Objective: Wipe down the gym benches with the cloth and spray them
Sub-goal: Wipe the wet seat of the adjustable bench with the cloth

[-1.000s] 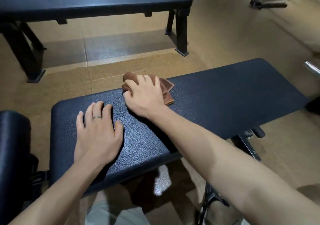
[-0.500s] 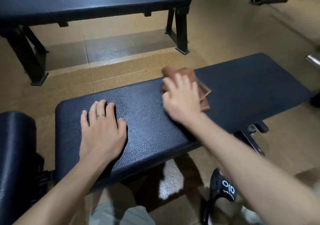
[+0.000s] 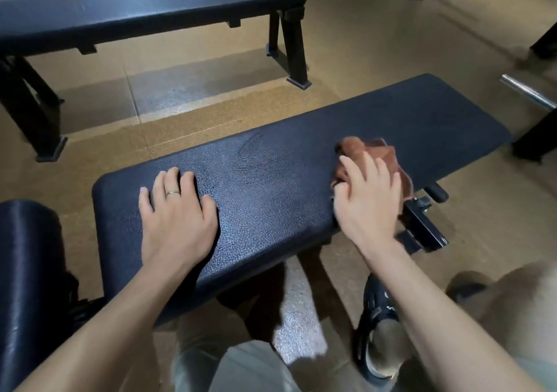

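Two bare hands work the nearest bench pad (image 3: 271, 186), a black textured vinyl slab running from about eight o'clock up toward two o'clock. Closest in, at six o'clock, the person's light trousers (image 3: 235, 367) and a dark shoe (image 3: 376, 325) show below the pad's near edge, with a rounded black roller pad (image 3: 27, 286) at eight o'clock.

On the pad's near-left end the left hand (image 3: 177, 219) lies flat, fingers spread and straight, a ring (image 3: 173, 193) on one finger; it grips nothing and looks to be bracing the body. At about three o'clock from it, the right hand (image 3: 367, 201) presses down on a rust-brown cloth (image 3: 376, 153), fingers fanned and slightly bent over the bunched fabric. Blur makes it hard to tell whether the thumb hooks the cloth's edge. The cloth sits on the pad near its front edge, roughly past the midpoint, above the black adjustment bracket (image 3: 422, 225).

The step in hand appears to be the wiping pass along this pad. The stretch beyond the cloth toward two o'clock looks matte and probably remains to be covered, so the next move calls for steady downward pressure while sweeping the cloth on to the far end, keeping it from sliding off the front edge.

Farther off, at eleven o'clock, a second flat bench (image 3: 144, 8) stands on black legs, likely the next one to clean. A chrome bar end (image 3: 527, 93) shows at two o'clock. No spray bottle is in view.
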The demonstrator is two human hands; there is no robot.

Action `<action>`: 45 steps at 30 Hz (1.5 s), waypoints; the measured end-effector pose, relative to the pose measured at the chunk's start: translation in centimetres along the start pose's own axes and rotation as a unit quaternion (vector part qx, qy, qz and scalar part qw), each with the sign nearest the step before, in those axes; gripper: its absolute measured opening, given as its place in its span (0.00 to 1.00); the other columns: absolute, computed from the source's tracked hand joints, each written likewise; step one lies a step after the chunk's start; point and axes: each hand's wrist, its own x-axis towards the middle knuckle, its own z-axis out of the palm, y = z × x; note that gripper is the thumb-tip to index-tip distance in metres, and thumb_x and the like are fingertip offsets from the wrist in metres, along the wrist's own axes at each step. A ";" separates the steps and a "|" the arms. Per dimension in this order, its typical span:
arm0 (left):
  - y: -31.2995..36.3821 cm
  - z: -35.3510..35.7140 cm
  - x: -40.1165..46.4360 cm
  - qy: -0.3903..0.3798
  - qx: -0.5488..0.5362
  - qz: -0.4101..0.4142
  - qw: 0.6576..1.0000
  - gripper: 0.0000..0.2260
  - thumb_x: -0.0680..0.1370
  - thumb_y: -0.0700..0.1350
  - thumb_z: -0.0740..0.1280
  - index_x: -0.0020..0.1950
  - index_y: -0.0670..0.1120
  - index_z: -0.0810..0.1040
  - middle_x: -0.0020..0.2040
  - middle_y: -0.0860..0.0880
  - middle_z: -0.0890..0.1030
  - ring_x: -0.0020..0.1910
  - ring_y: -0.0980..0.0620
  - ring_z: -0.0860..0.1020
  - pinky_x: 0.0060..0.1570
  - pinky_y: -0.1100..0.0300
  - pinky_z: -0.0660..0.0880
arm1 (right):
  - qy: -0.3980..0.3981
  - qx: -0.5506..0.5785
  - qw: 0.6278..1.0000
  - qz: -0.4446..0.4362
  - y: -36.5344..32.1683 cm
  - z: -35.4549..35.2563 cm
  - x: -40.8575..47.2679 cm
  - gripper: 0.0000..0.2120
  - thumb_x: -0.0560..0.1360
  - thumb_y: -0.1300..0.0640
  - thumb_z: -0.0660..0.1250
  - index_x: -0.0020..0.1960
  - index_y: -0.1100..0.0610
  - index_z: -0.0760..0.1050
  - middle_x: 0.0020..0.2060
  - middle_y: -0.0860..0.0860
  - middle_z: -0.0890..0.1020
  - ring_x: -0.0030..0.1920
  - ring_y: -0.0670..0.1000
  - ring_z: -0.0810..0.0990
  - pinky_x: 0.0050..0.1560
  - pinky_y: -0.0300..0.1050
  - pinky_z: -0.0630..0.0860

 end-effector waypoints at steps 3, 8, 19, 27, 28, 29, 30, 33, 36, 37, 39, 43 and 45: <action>-0.1 0.0 0.0 -0.003 -0.004 0.000 1.000 0.24 0.81 0.53 0.51 0.73 0.44 0.68 0.77 0.40 0.67 0.79 0.41 0.61 0.78 0.38 0.54 | 0.013 0.054 0.997 -0.061 -7.1 1.0 -5.2 0.27 0.72 0.48 0.59 0.70 0.48 0.77 0.74 0.56 0.73 0.75 0.60 0.68 0.77 0.66 0.58; -0.2 0.1 -0.1 0.002 -0.003 0.004 1.000 0.21 0.82 0.50 0.56 0.73 0.43 0.69 0.77 0.40 0.67 0.78 0.40 0.62 0.77 0.38 0.56 | -0.036 0.095 0.969 -0.227 -7.8 0.6 -7.1 0.26 0.74 0.47 0.60 0.72 0.45 0.74 0.76 0.53 0.71 0.76 0.58 0.67 0.77 0.63 0.59; 0.3 -0.2 0.2 -0.005 -0.013 -0.024 1.000 0.20 0.82 0.49 0.57 0.73 0.45 0.68 0.77 0.43 0.66 0.79 0.43 0.60 0.79 0.42 0.52 | 0.004 0.071 0.982 -0.173 -3.6 1.0 -2.6 0.26 0.74 0.49 0.58 0.70 0.48 0.78 0.74 0.56 0.74 0.74 0.61 0.70 0.77 0.63 0.59; 0.0 -0.6 0.1 0.011 -0.042 -0.036 0.998 0.22 0.81 0.46 0.59 0.75 0.42 0.68 0.77 0.43 0.69 0.77 0.45 0.64 0.79 0.45 0.56 | -0.131 0.110 0.902 -0.396 -14.7 3.3 3.2 0.26 0.78 0.46 0.53 0.74 0.41 0.72 0.78 0.52 0.68 0.78 0.57 0.64 0.79 0.59 0.54; 0.0 -0.6 0.1 0.009 -0.039 -0.032 0.999 0.22 0.81 0.46 0.59 0.75 0.41 0.68 0.77 0.43 0.69 0.77 0.45 0.65 0.79 0.45 0.56 | -0.143 0.094 0.897 -0.407 -14.8 3.6 4.8 0.25 0.79 0.46 0.53 0.76 0.41 0.70 0.79 0.51 0.67 0.79 0.55 0.62 0.80 0.58 0.53; 0.0 -0.6 0.1 0.006 -0.034 -0.029 0.999 0.21 0.81 0.46 0.60 0.74 0.41 0.69 0.77 0.44 0.69 0.77 0.45 0.65 0.79 0.45 0.56 | -0.145 0.088 0.896 -0.409 -14.5 3.8 6.3 0.26 0.79 0.46 0.53 0.76 0.42 0.69 0.79 0.51 0.67 0.79 0.55 0.63 0.79 0.58 0.54; 0.0 -0.6 0.1 0.003 -0.033 -0.027 0.999 0.21 0.82 0.46 0.59 0.74 0.41 0.69 0.77 0.44 0.69 0.77 0.46 0.64 0.79 0.46 0.56 | -0.137 0.089 0.901 -0.403 -13.6 4.0 7.9 0.27 0.78 0.46 0.51 0.76 0.42 0.69 0.77 0.51 0.69 0.77 0.55 0.65 0.78 0.58 0.57; 0.1 -0.7 0.1 0.002 -0.032 -0.030 0.999 0.21 0.82 0.46 0.58 0.74 0.42 0.69 0.77 0.46 0.69 0.77 0.47 0.64 0.80 0.47 0.55 | -0.079 0.079 0.931 -0.347 -7.6 4.2 13.9 0.30 0.76 0.46 0.47 0.73 0.47 0.73 0.66 0.54 0.79 0.68 0.58 0.74 0.71 0.55 0.66; 0.4 -0.8 0.2 0.007 -0.032 -0.038 0.999 0.20 0.81 0.45 0.60 0.73 0.42 0.70 0.77 0.45 0.69 0.78 0.48 0.64 0.80 0.48 0.55 | -0.054 0.046 0.960 -0.272 -1.1 3.4 18.7 0.27 0.76 0.48 0.49 0.70 0.51 0.75 0.59 0.59 0.81 0.61 0.62 0.76 0.65 0.57 0.69; 0.5 -0.8 0.2 0.008 -0.031 -0.037 0.999 0.20 0.81 0.44 0.60 0.73 0.41 0.70 0.77 0.45 0.70 0.78 0.48 0.64 0.80 0.48 0.55 | -0.056 0.035 0.963 -0.262 -0.5 3.5 18.9 0.27 0.76 0.48 0.49 0.70 0.51 0.75 0.59 0.60 0.80 0.61 0.63 0.75 0.66 0.58 0.69; 0.7 -0.8 0.4 0.005 -0.027 -0.037 0.999 0.21 0.80 0.45 0.58 0.72 0.41 0.70 0.76 0.45 0.70 0.77 0.47 0.65 0.79 0.47 0.56 | -0.059 0.025 0.964 -0.256 -2.4 4.0 17.7 0.28 0.75 0.47 0.48 0.69 0.50 0.76 0.61 0.59 0.79 0.63 0.62 0.74 0.68 0.59 0.67; 0.9 -1.0 0.4 0.000 -0.028 -0.048 0.998 0.24 0.78 0.49 0.55 0.72 0.42 0.71 0.76 0.46 0.70 0.77 0.48 0.64 0.79 0.47 0.56 | -0.083 0.053 0.923 -0.372 -12.3 4.9 11.1 0.29 0.76 0.45 0.47 0.72 0.46 0.73 0.65 0.53 0.78 0.67 0.57 0.73 0.73 0.61 0.62; 1.0 -1.1 0.4 0.002 -0.030 -0.049 0.998 0.25 0.77 0.49 0.55 0.72 0.42 0.71 0.76 0.46 0.70 0.77 0.48 0.65 0.79 0.47 0.57 | -0.086 0.069 0.904 -0.413 -16.5 5.2 8.0 0.28 0.76 0.46 0.49 0.72 0.46 0.74 0.64 0.53 0.79 0.66 0.58 0.73 0.73 0.62 0.62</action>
